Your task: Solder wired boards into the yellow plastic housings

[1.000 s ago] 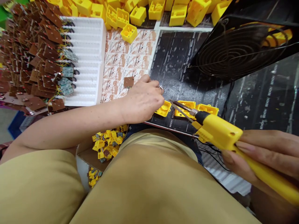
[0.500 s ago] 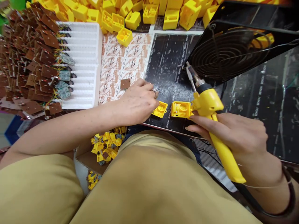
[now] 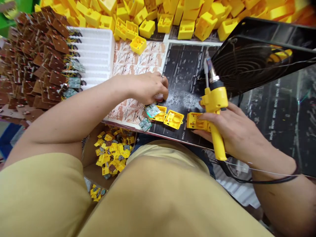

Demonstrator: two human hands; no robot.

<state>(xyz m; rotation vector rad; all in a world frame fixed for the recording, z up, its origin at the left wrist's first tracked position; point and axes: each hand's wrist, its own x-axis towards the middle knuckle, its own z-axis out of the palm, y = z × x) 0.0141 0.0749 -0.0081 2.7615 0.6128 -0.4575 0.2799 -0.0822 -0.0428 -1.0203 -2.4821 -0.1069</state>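
Observation:
My right hand is closed around a yellow soldering gun, its tip pointing away over the bench. Its thumb and a finger also touch a small yellow case half. My left hand is curled, fingers bent down just above the parts; what they pinch, if anything, is hidden. Below it, a green circuit board overlaps a yellow case half, and a second green board sits at the bench edge. Beside them another yellow case half lies with its inside up.
A black fan stands at the right. Yellow cases are heaped along the back. Brown circuit boards are piled at left beside a white ribbed tray. A carton of yellow parts stands below the bench edge.
My left hand has moved up slightly, uncovering two green boards and another yellow case half. The brown board beside it is out of sight. The soldering gun has turned more upright.

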